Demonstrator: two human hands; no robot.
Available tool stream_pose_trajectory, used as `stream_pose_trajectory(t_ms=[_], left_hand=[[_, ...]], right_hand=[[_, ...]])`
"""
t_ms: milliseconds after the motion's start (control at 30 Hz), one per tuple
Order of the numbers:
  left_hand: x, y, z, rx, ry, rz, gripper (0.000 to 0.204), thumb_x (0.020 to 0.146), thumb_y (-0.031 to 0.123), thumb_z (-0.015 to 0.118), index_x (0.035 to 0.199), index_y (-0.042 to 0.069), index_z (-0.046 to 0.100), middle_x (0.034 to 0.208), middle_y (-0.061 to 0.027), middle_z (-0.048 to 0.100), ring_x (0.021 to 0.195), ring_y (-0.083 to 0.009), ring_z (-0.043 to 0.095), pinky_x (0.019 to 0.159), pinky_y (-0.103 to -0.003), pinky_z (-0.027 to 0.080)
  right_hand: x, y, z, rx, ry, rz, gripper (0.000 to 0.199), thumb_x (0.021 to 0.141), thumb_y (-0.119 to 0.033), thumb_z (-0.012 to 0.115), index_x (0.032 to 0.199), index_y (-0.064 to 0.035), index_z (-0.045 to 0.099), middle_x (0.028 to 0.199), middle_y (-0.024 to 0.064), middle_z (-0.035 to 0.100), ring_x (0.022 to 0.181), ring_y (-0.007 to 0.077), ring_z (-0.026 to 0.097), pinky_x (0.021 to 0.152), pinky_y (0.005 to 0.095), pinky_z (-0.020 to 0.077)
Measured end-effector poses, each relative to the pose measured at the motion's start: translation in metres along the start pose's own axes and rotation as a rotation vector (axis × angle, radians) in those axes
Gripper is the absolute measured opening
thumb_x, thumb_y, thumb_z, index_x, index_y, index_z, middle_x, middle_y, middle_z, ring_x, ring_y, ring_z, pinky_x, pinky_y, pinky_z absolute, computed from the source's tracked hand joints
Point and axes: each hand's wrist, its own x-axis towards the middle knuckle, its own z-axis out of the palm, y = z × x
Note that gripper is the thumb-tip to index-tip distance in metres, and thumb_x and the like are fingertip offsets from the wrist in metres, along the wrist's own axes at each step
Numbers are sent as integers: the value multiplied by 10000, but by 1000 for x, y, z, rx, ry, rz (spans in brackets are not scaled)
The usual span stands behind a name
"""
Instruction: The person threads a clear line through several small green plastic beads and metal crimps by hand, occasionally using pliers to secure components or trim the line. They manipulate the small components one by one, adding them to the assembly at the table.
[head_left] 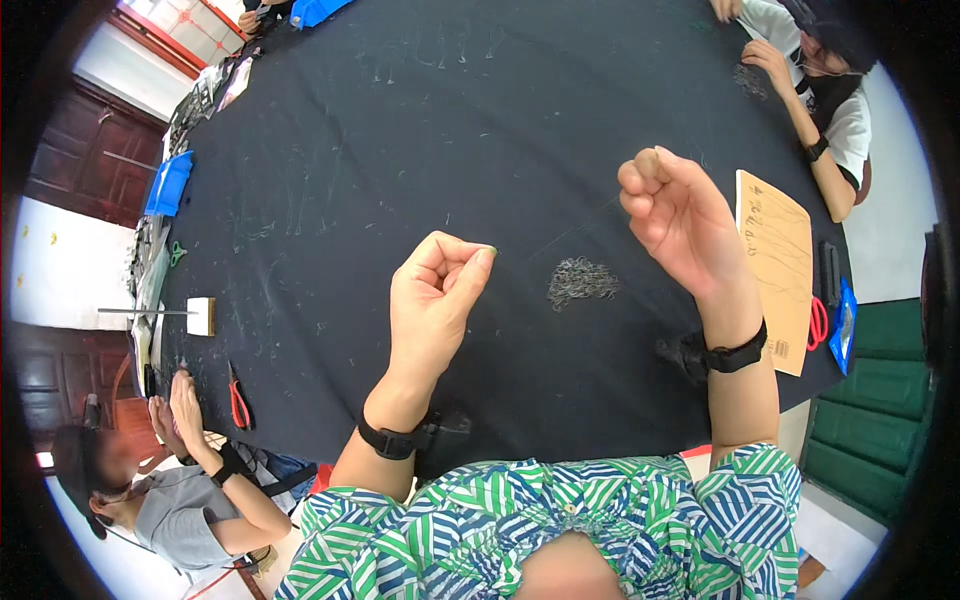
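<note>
Black cloth covers the table, and on it a small grey tangle of thin wire pieces lies between the two raised hands. The left hand, just left of the tangle, pinches thumb and forefinger together, though whatever it grips is too fine to make out. The right hand, above and right of the tangle, is curled into a closed fist beside a brown cardboard sheet.
</note>
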Motion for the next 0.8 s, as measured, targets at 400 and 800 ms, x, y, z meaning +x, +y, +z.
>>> stream_pose_trajectory(t_ms=[400,800], left_hand=[[-2,-7,6,50,-29,6,46,934,62,675,920,20,662,660,113,465,591,25,351,549,-163,295],[-1,-10,3,82,-85,-43,79,924,91,694,904,18,673,697,91,552,603,24,401,552,-162,320]], right_hand=[[-5,6,35,-827,105,-61,233,930,-117,661,1098,42,627,991,149,716,890,198,711,770,288,574],[-5,-3,22,-586,222,-113,257,957,-219,647,1093,-3,624,994,133,709,829,164,703,728,266,575]])
